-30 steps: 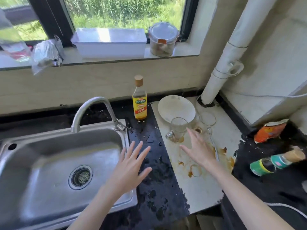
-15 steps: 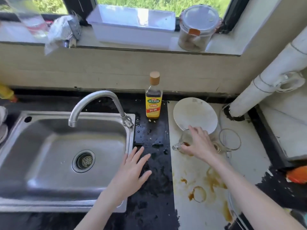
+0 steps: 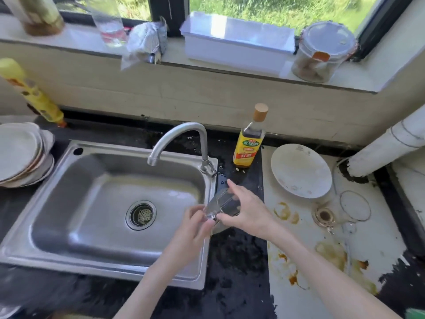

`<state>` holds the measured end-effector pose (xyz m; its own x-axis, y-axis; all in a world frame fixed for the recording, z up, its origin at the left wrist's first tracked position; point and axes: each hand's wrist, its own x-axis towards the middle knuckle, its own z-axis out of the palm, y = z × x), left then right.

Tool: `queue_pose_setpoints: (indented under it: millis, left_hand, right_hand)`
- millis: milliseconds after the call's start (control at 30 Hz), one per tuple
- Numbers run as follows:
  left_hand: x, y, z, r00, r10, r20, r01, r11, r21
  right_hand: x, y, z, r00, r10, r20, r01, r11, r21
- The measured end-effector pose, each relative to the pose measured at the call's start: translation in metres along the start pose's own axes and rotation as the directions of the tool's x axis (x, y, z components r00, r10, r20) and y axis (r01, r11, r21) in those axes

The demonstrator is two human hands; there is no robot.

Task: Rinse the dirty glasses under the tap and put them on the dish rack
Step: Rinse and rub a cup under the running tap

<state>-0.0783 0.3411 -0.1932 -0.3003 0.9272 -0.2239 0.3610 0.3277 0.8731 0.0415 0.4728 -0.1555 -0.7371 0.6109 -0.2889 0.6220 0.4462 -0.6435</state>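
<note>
Early stage — both the right hand (image 3: 247, 211) and left hand (image 3: 195, 223) grip one glass (image 3: 222, 204) at the sink (image 3: 92, 256) rim, tap (image 3: 177, 140) dry, second glass (image 3: 354, 207) unrinsed on the counter — no rack visible.

A single head-worn camera looks steeply down and forward from close above the sink (image 3: 69, 229), facing the window sill behind it; counter spreads right of it.
</note>
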Motion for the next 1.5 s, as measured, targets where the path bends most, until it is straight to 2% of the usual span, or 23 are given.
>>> queue_pose_setpoints:
  millis: [100, 167, 233, 300, 367, 400, 500, 567, 733, 833, 933, 1000, 1167, 1267, 1500]
  left_hand:
    - [-0.008, -0.028, -0.032, 0.998, -0.041, -0.037, 0.038, 0.997, -0.073]
    - [-0.013, -0.047, -0.055, 0.993, -0.100, -0.057, 0.094, 0.991, -0.098]
    - [-0.016, -0.065, -0.079, 0.986, -0.154, -0.062, 0.143, 0.977, -0.158]
    - [-0.017, -0.081, -0.098, 0.982, -0.178, -0.069, 0.166, 0.973, -0.158]
    - [-0.013, -0.096, -0.113, 0.980, -0.181, -0.083, 0.169, 0.977, -0.133]
    - [-0.011, -0.102, -0.118, 0.980, -0.180, -0.086, 0.167, 0.977, -0.133]
    - [-0.003, -0.123, -0.123, 0.977, -0.197, -0.085, 0.178, 0.965, -0.191]
    - [0.000, -0.133, -0.121, 0.971, -0.220, -0.094, 0.195, 0.954, -0.226]
    - [0.009, -0.157, -0.109, 0.955, -0.268, -0.130, 0.224, 0.934, -0.278]
    - [0.013, -0.166, -0.102, 0.950, -0.275, -0.148, 0.223, 0.930, -0.294]
    - [0.014, -0.171, -0.093, 0.937, -0.309, -0.163, 0.246, 0.915, -0.320]
    - [0.014, -0.174, -0.088, 0.928, -0.335, -0.164, 0.262, 0.898, -0.353]
    - [0.013, -0.181, -0.084, 0.916, -0.356, -0.185, 0.259, 0.878, -0.403]
    - [0.012, -0.179, -0.083, 0.908, -0.361, -0.212, 0.245, 0.869, -0.431]
    - [0.014, -0.173, -0.084, 0.904, -0.355, -0.239, 0.239, 0.883, -0.405]
  right_hand:
    - [0.017, -0.026, 0.029, 0.999, 0.003, 0.045, -0.006, 0.998, 0.066]
    - [0.030, -0.041, 0.046, 0.993, 0.063, 0.095, -0.076, 0.987, 0.143]
    - [0.044, -0.053, 0.060, 0.988, 0.129, 0.083, -0.145, 0.964, 0.224]
    - [0.061, -0.056, 0.069, 0.980, 0.186, -0.076, -0.167, 0.964, 0.208]
    - [0.081, -0.054, 0.069, 0.925, 0.260, -0.277, -0.219, 0.961, 0.171]
    - [0.090, -0.052, 0.068, 0.895, 0.305, -0.326, -0.263, 0.950, 0.169]
    - [0.109, -0.043, 0.072, 0.878, 0.365, -0.310, -0.346, 0.931, 0.117]
    - [0.115, -0.042, 0.080, 0.885, 0.336, -0.322, -0.315, 0.942, 0.117]
    - [0.122, -0.033, 0.094, 0.773, 0.344, -0.533, -0.248, 0.937, 0.245]
    - [0.118, -0.019, 0.115, 0.809, 0.218, -0.546, -0.163, 0.975, 0.148]
    - [0.113, -0.007, 0.145, 0.893, 0.077, -0.443, -0.132, 0.987, -0.095]
    - [0.116, 0.001, 0.157, 0.896, -0.024, -0.444, -0.116, 0.951, -0.286]
    - [0.125, 0.013, 0.168, 0.912, -0.068, -0.405, -0.152, 0.861, -0.486]
    - [0.126, 0.016, 0.171, 0.928, -0.064, -0.367, -0.158, 0.824, -0.544]
    - [0.127, 0.019, 0.171, 0.924, -0.089, -0.371, -0.141, 0.823, -0.550]
